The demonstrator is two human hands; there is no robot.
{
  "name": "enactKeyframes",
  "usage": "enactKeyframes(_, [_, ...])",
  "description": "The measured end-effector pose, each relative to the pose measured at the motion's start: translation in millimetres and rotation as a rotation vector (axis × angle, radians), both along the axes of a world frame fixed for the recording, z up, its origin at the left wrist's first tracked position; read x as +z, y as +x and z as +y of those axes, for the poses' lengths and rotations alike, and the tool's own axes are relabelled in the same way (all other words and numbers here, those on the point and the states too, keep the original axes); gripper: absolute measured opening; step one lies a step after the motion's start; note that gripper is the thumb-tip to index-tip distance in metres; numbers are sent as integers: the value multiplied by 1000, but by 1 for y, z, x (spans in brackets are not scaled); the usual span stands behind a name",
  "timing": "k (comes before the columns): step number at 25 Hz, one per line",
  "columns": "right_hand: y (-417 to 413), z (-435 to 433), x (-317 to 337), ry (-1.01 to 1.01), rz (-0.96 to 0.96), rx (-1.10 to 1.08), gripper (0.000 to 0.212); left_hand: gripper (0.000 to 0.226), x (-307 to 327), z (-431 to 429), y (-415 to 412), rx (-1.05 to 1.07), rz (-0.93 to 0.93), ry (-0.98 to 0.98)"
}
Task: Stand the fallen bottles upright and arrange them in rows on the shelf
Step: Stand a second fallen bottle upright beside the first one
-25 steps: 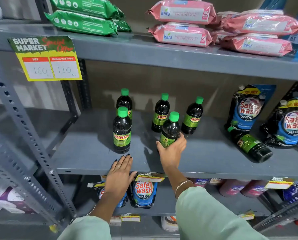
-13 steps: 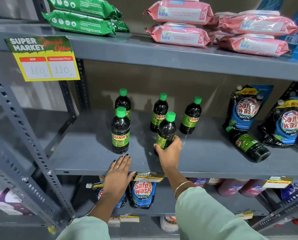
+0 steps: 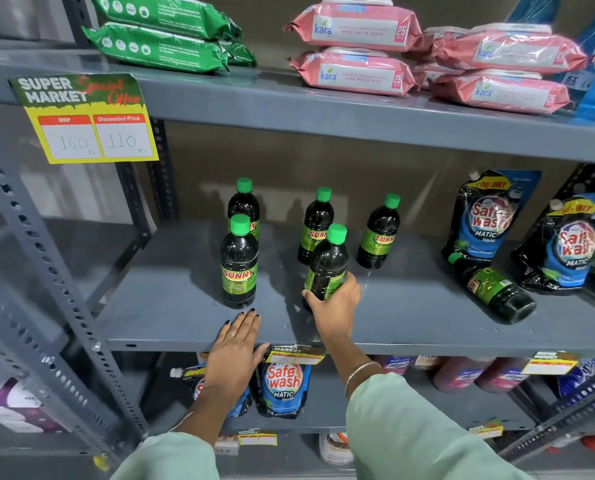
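Hands: right point(image 3: 335, 308) grips dark-liquid bottle point(image 3: 327, 265) | left point(image 3: 235, 355) flat, fingers spread, on shelf point(image 3: 410, 306)

The grey metal shelf point(image 3: 171, 306) carries four dark green-capped bottles standing upright: two at the left point(image 3: 238, 265), one behind the other, and two further back point(image 3: 315, 226). A fifth bottle point(image 3: 325, 268) tilts, perhaps just touching down. Another bottle point(image 3: 493, 289) lies fallen beside two detergent pouches point(image 3: 486, 216).

Dark Sunny bottles point(image 3: 238, 263) capped green, green-yellow labels; grey shelf point(image 3: 393, 306); pink wipes packs point(image 3: 354, 27); blue Safewash pouches point(image 3: 490, 216); yellow price tag point(image 3: 88, 123).
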State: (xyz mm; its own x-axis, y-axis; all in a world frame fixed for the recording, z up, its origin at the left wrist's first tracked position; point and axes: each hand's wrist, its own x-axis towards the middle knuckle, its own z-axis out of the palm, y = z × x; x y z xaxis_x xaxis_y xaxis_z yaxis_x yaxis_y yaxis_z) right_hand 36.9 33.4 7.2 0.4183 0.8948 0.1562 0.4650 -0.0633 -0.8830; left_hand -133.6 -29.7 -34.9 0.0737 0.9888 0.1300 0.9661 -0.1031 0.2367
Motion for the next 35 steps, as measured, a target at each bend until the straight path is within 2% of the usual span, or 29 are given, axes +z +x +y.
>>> enactKeyframes(2, [1, -1, -3, -7, -4, 24, 87, 78, -1, 0, 0, -2, 0, -6])
enactKeyframes(6, [2, -2, -3, -5, 90, 36, 69, 78, -1, 1, 0, -4, 3, -8])
enactKeyframes(11, [0, 5, 0, -23, 22, -28, 74, 78, -2, 1, 0, -2, 5, -3])
enactKeyframes(14, [1, 5, -1, -24, 136, 26, 62, 78, -1, 1, 0, 1, 8, -7])
enactKeyframes(16, [1, 6, -1, -18, 124, 7, 59, 78, -1, 1, 0, 2, 3, -6])
enactKeyframes(21, [1, 8, -1, -6, 70, -13, 72, 78, -1, 1, 0, 3, 5, -3])
enactKeyframes(24, [3, 6, -4, -26, 158, 24, 65, 78, -2, 1, 0, 3, 5, -8])
enactKeyframes(27, [2, 6, -4, -40, 150, 7, 61, 78, -2, 1, 0, 2, 2, -1])
enactKeyframes(32, [1, 11, -4, -31, 102, 12, 90, 79, -1, 1, 0, -1, -2, 0])
enactKeyframes(35, [1, 13, -3, -36, 108, 21, 80, 79, -2, 1, 0, 0, 0, -1])
